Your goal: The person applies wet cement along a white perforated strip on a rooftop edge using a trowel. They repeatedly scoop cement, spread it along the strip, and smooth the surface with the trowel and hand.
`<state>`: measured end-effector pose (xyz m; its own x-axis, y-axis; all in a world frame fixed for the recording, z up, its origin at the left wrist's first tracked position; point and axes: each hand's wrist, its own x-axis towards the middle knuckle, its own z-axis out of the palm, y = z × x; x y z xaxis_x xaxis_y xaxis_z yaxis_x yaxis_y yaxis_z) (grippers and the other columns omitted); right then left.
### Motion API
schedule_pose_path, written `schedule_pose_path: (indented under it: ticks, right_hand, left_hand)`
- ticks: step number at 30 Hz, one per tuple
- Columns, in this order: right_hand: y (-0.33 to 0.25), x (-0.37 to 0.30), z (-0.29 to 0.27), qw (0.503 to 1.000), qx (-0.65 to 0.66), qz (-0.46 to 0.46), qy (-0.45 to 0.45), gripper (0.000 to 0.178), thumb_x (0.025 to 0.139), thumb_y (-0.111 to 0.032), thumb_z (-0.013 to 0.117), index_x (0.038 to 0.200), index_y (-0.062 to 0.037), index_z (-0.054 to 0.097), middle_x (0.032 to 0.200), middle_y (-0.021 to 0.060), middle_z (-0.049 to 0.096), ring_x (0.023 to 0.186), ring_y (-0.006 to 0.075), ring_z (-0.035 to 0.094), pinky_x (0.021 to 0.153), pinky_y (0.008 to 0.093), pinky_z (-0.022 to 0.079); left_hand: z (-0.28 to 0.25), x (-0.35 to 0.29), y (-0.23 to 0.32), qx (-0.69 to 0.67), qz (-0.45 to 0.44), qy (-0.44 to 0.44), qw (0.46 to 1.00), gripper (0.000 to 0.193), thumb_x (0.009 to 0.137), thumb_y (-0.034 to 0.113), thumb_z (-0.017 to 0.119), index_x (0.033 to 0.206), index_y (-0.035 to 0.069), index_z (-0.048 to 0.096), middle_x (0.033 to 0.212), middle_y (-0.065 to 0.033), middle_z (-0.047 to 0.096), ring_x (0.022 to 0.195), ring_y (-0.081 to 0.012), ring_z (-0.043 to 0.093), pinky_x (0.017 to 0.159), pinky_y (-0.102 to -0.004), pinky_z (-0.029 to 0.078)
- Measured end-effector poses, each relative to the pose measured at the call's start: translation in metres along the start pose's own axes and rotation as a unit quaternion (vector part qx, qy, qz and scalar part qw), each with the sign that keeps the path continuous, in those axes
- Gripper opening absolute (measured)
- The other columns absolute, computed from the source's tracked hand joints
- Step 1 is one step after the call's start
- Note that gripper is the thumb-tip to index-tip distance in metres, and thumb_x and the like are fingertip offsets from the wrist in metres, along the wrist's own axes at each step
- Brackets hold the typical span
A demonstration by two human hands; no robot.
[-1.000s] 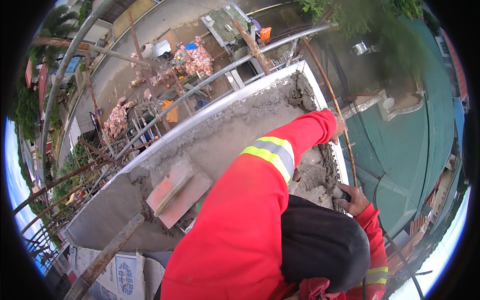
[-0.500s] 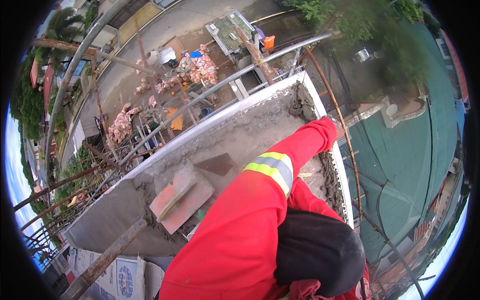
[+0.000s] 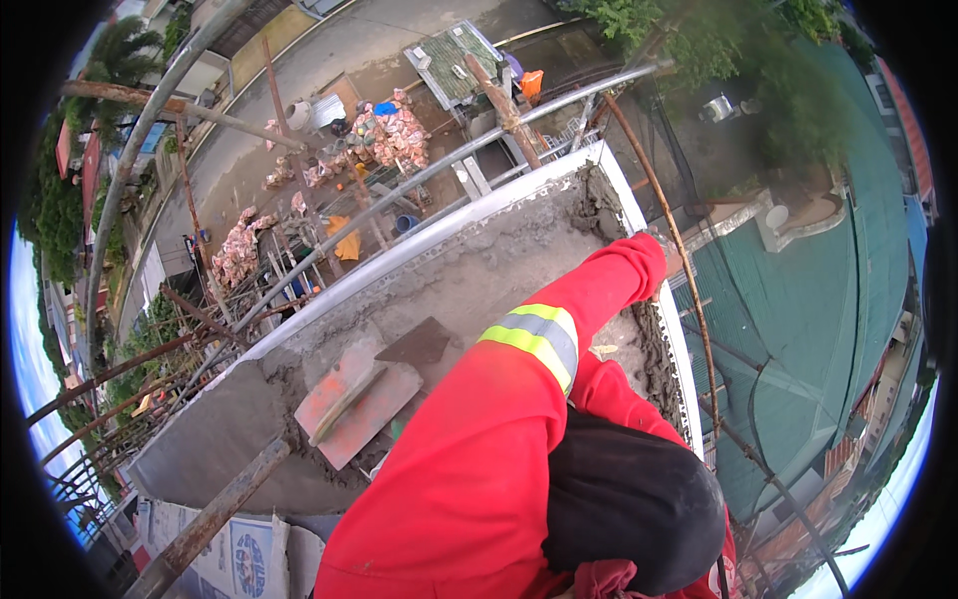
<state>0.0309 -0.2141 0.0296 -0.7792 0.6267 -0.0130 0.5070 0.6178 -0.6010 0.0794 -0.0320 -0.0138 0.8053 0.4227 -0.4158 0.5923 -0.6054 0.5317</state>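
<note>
My left arm, in a red sleeve (image 3: pixel 539 344) with a yellow and silver band, stretches across a slab of grey wet mortar (image 3: pixel 469 275) to its right edge. Just past the cuff, only a sliver of my left hand (image 3: pixel 672 257) shows at the white rim (image 3: pixel 682 349); its fingers are hidden. My right sleeve (image 3: pixel 621 401) passes beneath the left arm, which covers my right hand. A small yellowish scrap (image 3: pixel 604 350) shows there, too little to name. On the mortar lie a worn pinkish hand float (image 3: pixel 384 399) with a bar handle and a dark flat blade (image 3: pixel 419 341).
My dark-clad knee (image 3: pixel 634 504) is at lower right. Scaffold pipes (image 3: pixel 449 160) run along the far side, and a rusty pole (image 3: pixel 215 514) crosses at lower left above a printed sack (image 3: pixel 215 559). Far below are pinkish sacks (image 3: pixel 399 135), a road and a green roof (image 3: pixel 788 329).
The view has shifted slightly, so the slab, hand float and dark blade sit a little lower and to the left. My arms keep nearly the same pose.
</note>
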Motion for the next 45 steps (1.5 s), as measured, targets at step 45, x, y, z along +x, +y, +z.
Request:
schedule_pose_path:
  ticks: [45]
  right_hand:
    - [0.142,-0.115,-0.119,0.795,0.314,0.505,0.119,0.018,0.082,-0.011,0.062,0.094,0.0029,0.060,0.072,0.0060,0.063,0.062,0.0101,0.059,0.054,0.0234,0.045]
  left_hand:
    - [-0.049,-0.095,-0.190,-0.496,-0.225,0.216,0.811,0.037,0.075,0.012,0.073,0.106,-0.002,0.062,0.092,-0.0053,0.065,0.085,-0.0132,0.057,0.080,-0.0251,0.042]
